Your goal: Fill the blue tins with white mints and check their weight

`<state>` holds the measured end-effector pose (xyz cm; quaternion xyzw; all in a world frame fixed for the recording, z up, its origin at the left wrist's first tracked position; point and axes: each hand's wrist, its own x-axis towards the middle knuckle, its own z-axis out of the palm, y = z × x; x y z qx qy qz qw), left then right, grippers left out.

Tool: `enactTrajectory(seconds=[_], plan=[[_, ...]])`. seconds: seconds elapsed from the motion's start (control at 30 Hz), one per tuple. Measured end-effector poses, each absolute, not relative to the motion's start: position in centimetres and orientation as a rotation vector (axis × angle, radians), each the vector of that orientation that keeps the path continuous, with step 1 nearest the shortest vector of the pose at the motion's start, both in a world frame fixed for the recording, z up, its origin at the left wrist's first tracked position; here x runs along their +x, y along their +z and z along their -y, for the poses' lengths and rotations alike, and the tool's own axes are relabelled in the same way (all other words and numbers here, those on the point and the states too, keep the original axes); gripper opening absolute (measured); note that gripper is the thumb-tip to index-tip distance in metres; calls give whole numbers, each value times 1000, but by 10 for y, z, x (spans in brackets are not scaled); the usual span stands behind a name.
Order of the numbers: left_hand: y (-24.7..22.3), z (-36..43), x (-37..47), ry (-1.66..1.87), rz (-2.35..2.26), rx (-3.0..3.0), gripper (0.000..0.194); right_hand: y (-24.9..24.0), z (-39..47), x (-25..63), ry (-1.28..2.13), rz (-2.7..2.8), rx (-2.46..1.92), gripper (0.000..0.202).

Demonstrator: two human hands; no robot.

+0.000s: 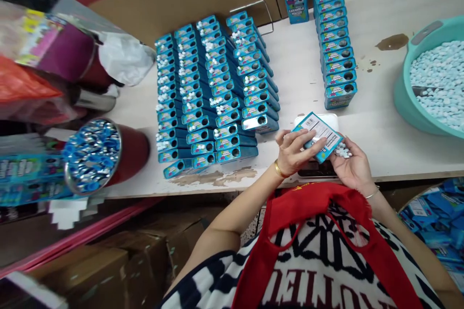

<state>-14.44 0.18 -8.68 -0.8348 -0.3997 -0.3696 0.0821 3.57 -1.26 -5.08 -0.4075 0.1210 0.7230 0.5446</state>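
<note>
My left hand (295, 149) grips a blue candy tin (321, 136), tilted with its printed back up. My right hand (351, 164) is cupped under the tin's lower right end, with a small heap of white candies (342, 150) in the palm. Beneath both hands lies a white scale (328, 119), mostly hidden. Rows of blue tins (226, 117) stand to the left, many with white candies on top. A single column of tins (339, 66) with dark round openings stands beyond the hands.
At the right is a turquoise tub (408, 101) full of pale candies. One tin (296, 4) stands by the cardboard at the back. A red bucket (132, 147) of blue and silver pieces is at the left. More blue tins (435, 207) lie below the table's right edge.
</note>
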Motion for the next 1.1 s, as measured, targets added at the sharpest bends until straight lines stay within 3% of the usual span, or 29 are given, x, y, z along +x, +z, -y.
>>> enactTrajectory(seconds=[0.17,0.33,0.57,0.73,0.87,0.93,1.1], plan=[[-84,-4,-143,-1219,1358,-2583,29,-47,12,36,1666,-306,-973,29],[-98,-11,-139,-1557,1658,-2722,32,-45,13,44,1620,-272,-995,32],[-129,-15,-141,-1886,1958,-2723,52,-49,20,57,1620,-208,-1019,28],[-121,-17,-144,-1871,1869,-2832,55,-47,22,63,1578,-188,-1028,24],[-103,-20,-156,-2081,1681,-2877,72,-43,23,68,1521,-215,-1069,26],[-94,-22,-165,-2243,1641,-2776,68,-42,25,72,1482,-226,-1085,27],[-79,-20,-185,-2471,1751,-2457,37,-48,30,81,1405,-201,-1092,26]])
